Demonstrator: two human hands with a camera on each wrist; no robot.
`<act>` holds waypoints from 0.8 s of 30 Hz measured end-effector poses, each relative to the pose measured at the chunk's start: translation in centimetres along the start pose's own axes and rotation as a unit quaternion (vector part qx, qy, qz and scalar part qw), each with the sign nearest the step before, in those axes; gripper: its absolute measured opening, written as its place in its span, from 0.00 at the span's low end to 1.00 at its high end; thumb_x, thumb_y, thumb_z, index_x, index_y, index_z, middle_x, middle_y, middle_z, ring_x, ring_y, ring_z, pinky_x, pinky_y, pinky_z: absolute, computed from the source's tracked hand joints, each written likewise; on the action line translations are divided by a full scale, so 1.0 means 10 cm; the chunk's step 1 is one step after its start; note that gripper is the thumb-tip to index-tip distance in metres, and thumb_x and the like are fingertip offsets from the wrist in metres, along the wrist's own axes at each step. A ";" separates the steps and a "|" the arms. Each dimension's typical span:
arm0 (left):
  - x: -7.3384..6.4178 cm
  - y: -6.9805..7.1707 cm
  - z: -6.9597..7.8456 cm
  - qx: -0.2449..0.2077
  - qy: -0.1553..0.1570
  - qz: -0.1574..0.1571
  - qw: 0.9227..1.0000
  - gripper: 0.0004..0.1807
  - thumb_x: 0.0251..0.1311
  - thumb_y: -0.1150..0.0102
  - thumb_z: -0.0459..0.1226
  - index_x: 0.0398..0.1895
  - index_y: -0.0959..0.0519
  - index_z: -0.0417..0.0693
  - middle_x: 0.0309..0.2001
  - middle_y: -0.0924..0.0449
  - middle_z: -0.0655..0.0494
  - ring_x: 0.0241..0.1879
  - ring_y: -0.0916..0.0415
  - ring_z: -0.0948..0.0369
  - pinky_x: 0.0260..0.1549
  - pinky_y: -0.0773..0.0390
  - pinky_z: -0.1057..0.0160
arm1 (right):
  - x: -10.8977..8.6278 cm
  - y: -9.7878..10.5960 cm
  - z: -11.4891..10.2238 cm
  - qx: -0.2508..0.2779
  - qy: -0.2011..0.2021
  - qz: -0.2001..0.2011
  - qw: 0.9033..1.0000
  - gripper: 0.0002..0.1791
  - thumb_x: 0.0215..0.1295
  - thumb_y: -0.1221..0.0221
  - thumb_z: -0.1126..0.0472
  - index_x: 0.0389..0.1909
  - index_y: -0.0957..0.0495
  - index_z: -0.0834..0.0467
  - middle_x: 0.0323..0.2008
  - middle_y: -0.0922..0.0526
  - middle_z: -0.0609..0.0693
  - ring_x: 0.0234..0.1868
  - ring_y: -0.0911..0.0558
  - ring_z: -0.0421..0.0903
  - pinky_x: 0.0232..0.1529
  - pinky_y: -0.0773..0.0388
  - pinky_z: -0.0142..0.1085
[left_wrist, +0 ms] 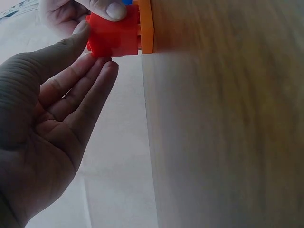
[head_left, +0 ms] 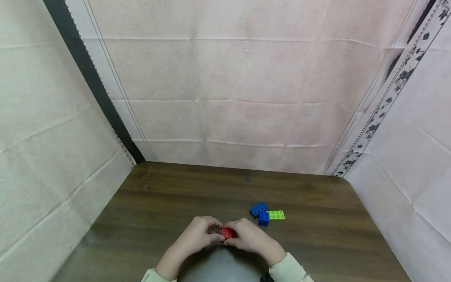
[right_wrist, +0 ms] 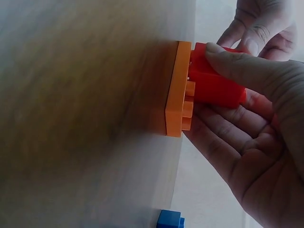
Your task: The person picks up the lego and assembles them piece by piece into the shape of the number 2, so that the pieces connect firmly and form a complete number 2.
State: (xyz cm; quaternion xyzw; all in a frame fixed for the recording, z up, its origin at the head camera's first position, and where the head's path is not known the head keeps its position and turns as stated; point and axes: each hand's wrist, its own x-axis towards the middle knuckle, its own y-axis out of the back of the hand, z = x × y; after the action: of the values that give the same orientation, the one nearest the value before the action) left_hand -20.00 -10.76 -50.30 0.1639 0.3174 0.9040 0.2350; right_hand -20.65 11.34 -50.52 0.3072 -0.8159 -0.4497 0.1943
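Both hands meet at a red toy brick (head_left: pixel 227 232) near the table's front edge. Its studs show in the head view. My right hand (head_left: pixel 248 236) grips the brick, thumb on one side and fingers on the other, as the right wrist view shows. From the opposite end my left hand (head_left: pixel 199 235) holds it, with the thumb (left_wrist: pixel 81 34) at its edge and fingertips along its far side. Under the red brick lies an orange plate (right_wrist: pixel 175 95) with studs, flat on the table. The red brick covers part of the plate, and some orange studs are exposed.
Right of the hands, a blue brick (head_left: pixel 258 209), a second blue brick (head_left: pixel 263 219) and a lime-green studded plate (head_left: pixel 276 215) lie close together on the wooden table (head_left: pixel 176 188). Pale cloth walls (head_left: pixel 246 78) enclose the back and both sides.
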 end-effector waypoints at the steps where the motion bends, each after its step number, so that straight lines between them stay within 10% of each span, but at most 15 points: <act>1: 0.00 0.00 0.01 0.000 0.001 0.000 1.000 0.10 0.58 0.27 0.38 0.43 0.14 0.47 0.39 0.15 0.59 0.35 0.20 0.70 0.35 0.19 0.69 | 0.00 0.00 0.00 0.002 -0.002 0.000 1.000 0.17 0.65 0.32 0.49 0.51 0.18 0.51 0.37 0.17 0.35 0.31 0.23 0.29 0.32 0.25 0.25; 24: -0.01 0.01 0.08 0.041 -0.003 0.008 0.999 0.09 0.57 0.26 0.36 0.40 0.14 0.48 0.37 0.14 0.59 0.36 0.19 0.69 0.35 0.19 0.67 | 0.01 0.01 -0.03 -0.002 -0.011 -0.005 1.000 0.17 0.63 0.31 0.48 0.50 0.17 0.51 0.37 0.17 0.36 0.31 0.24 0.29 0.33 0.24 0.26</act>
State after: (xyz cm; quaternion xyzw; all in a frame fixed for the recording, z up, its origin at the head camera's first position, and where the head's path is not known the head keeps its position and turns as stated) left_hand -19.63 -10.51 -49.68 0.1790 0.3518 0.8916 0.2218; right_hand -20.61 11.11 -50.27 0.3063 -0.8156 -0.4553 0.1837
